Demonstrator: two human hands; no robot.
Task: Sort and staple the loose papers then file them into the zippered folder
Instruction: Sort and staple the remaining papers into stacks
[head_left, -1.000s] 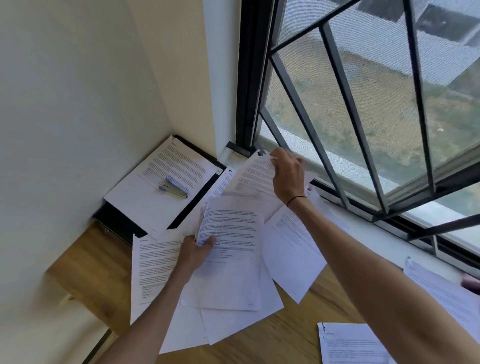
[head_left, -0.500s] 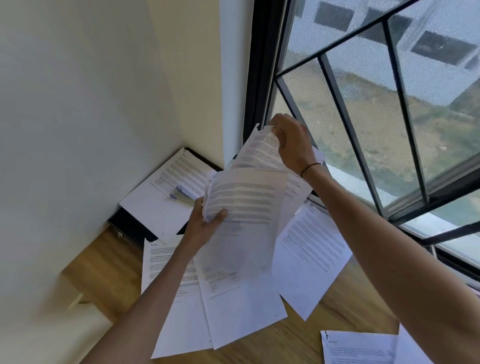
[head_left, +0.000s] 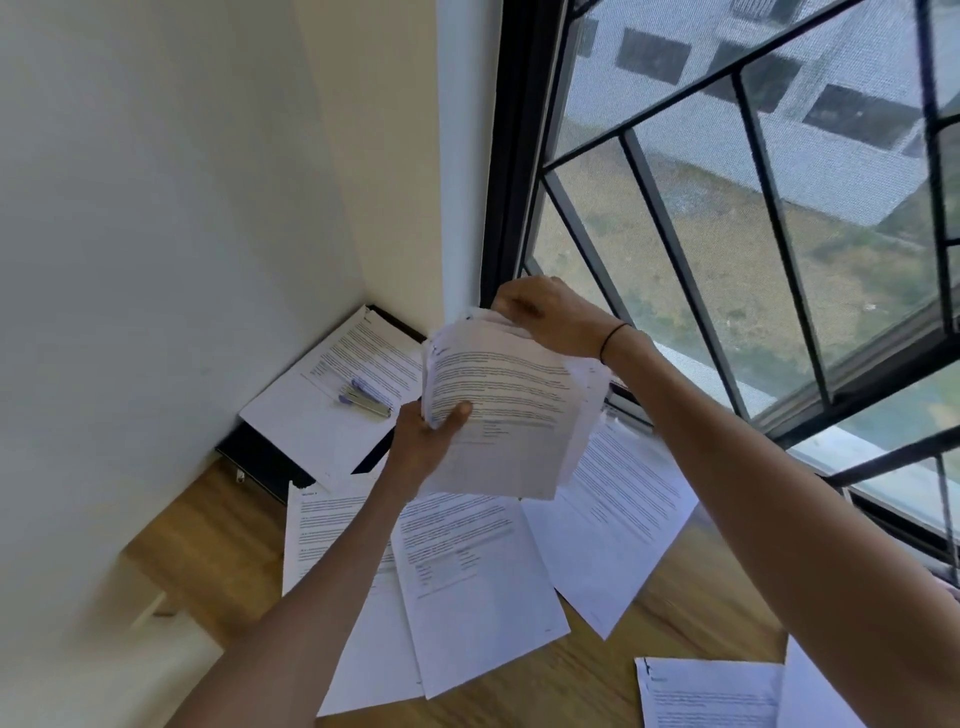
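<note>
- head view, step: judged as the sorting stage; the left hand (head_left: 423, 441) grips the lower left edge of the raised sheaf (head_left: 506, 415) at frame centre, while the right hand (head_left: 550, 317) pinches its top corner.
- next move: likely squaring the edges, then reaching for the stapler (head_left: 363, 400) at centre left.
- look: printed white pages, curled and uneven; more loose sheets (head_left: 483, 582) lie on the wooden floor (head_left: 208, 545) below; the black folder (head_left: 260, 457) sits in the corner.

Wood table (head_left: 597, 686) w/ loose sheets (head_left: 478, 582), black folder (head_left: 260, 457) in corner.
</note>
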